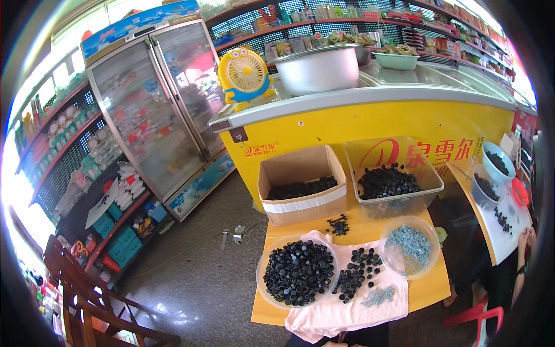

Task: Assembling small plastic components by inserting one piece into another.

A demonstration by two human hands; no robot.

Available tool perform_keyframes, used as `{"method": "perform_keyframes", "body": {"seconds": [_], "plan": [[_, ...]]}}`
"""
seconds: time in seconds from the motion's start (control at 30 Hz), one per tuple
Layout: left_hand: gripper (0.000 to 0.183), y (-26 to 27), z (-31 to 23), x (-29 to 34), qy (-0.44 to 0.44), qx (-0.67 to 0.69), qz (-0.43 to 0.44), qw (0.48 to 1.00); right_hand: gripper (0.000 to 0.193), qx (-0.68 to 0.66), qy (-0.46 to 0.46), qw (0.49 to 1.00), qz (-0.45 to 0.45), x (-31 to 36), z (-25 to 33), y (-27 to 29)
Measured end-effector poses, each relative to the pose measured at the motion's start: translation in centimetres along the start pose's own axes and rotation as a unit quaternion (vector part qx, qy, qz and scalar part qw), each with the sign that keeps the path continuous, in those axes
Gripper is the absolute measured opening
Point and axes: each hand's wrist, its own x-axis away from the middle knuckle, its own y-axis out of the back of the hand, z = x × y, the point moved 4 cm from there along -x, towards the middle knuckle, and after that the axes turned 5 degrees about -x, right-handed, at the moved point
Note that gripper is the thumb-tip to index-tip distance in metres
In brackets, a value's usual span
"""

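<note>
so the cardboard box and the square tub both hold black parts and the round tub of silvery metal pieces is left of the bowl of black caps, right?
Not quite: the head view shows the round tub of silvery metal pieces to the right of the bowl of black caps, not left. The cardboard box and square tub do both hold black parts.

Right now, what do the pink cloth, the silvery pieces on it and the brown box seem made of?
Pink cloth: matte fabric, fibre unclear; it creases and drapes. Silvery pieces: probably metal, given their grey glint. Brown box: likely matte cardboard, with thin walls.
</note>
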Motion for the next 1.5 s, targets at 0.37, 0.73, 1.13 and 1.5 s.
{"method": "perform_keyframes", "body": {"seconds": [0.37,0.73,1.13,1.5], "plan": [[0.018,-1.2,1.1,0.6,0.061,0.025,0.004,0.998,0.030,0.083,0.000,0.995,-0.051,-0.6,-1.4,1.0],[0.021,-1.2,1.4,0.1,0.069,0.001,-0.010,0.998,0.031,-0.053,0.023,0.996,-0.072,0.6,-0.6,1.0],[0.023,-1.3,3.4,0.0,0.199,0.193,0.008,0.961,0.020,0.066,0.208,0.969,-0.115,0.8,0.5,0.4],[0.030,-1.5,2.3,-0.6,0.198,0.208,0.080,0.954,0.020,0.352,0.365,0.847,-0.158,2.3,3.8,-1.3]]}}
